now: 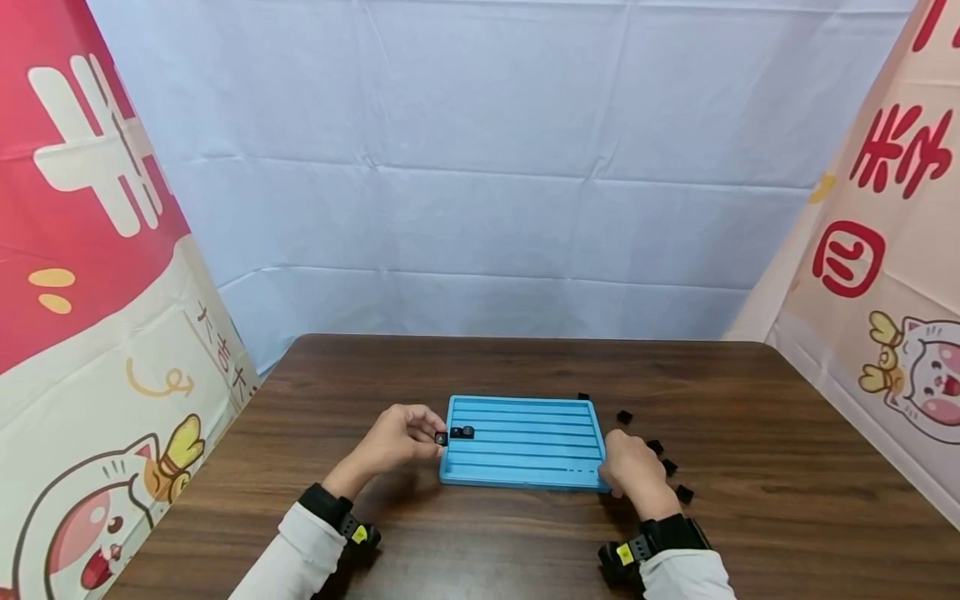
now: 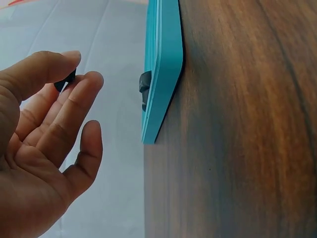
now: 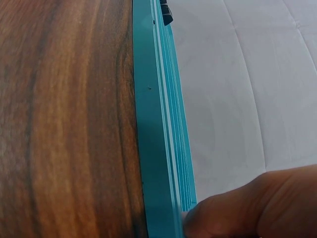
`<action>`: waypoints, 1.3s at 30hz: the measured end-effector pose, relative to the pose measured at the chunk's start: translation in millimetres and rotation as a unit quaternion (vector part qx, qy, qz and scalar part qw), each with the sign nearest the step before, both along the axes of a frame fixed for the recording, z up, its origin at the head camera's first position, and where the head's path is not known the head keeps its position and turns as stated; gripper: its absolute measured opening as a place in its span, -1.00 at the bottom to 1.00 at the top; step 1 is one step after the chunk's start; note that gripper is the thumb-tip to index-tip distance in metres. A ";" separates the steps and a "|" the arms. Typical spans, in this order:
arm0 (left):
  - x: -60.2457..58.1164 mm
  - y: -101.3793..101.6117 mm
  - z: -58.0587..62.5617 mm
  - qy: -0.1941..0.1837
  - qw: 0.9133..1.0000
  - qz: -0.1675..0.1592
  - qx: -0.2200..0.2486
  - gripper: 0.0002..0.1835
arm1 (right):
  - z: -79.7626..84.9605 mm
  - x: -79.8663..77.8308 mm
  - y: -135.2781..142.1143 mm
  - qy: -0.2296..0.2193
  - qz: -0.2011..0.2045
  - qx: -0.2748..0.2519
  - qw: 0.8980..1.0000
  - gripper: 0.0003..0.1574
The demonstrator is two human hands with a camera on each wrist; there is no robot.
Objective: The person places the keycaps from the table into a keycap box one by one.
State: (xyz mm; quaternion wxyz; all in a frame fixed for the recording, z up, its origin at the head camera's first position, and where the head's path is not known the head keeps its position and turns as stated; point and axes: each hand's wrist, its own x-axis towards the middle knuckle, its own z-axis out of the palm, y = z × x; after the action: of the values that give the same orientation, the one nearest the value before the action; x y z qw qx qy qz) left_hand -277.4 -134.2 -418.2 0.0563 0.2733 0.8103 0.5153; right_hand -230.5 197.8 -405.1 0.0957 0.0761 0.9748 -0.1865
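Note:
A light blue ridged tray (image 1: 525, 458) lies on the table. Two small black keycaps (image 1: 462, 432) sit side by side in one of its grooves near the left end. Beside that left rim, my left hand (image 1: 401, 437) pinches another black keycap (image 1: 441, 438) between thumb and fingertips. The left wrist view shows this held keycap (image 2: 65, 82) partly hidden by the fingers, raised off the table. My right hand (image 1: 633, 467) grips the tray's right edge close to its near corner; its thumb (image 3: 223, 213) meets the rim in the right wrist view, the other fingers being mostly hidden.
Several loose black keycaps (image 1: 670, 467) are scattered on the wooden table (image 1: 480, 542) right of the tray, one of them (image 1: 583, 397) just behind its far edge. A pale cloth (image 1: 480, 167) hangs behind the table, with printed banners (image 1: 885, 250) at the sides.

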 end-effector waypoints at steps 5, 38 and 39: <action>10.9 2.8 15.5 0.002 1.000 -0.011 -0.004 -0.77 | -0.4 -0.2 0.3 -0.002 0.001 -0.003 1.000 -0.92; -34.7 40.1 -5.6 0.091 0.987 0.018 -0.130 -0.87 | -0.1 0.0 0.2 0.000 -0.001 0.001 1.000 -0.98; -35.5 40.9 -5.1 0.093 0.987 0.020 -0.133 -0.87 | -0.1 0.0 0.0 0.001 -0.002 0.001 1.000 -0.97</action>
State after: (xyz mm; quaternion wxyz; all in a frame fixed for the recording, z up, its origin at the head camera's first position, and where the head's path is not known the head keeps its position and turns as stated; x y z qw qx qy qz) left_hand -312.9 -93.3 -423.3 0.0065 0.2935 0.8786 0.3767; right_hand -230.5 197.8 -405.2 0.0941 0.0776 0.9750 -0.1859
